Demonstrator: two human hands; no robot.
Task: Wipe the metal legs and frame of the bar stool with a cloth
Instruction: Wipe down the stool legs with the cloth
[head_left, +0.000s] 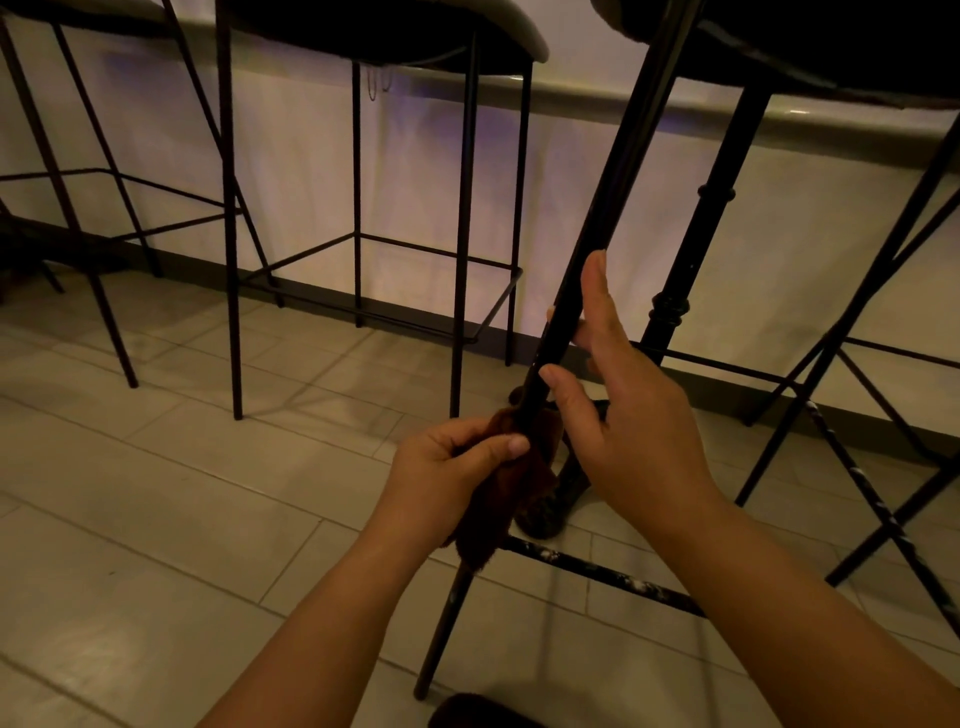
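stool leg (592, 249) | left hand (457, 467) grip clamps cloth (511, 499) round it (low) | right hand (623, 405) fingers loosely hooked above

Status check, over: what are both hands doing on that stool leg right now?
Left hand grips brown cloth wrapped round the near stool leg. Right hand steadies the leg above, thumb and fingers loosely round it. Nothing blocking the leg; crossbar below looks speckled.
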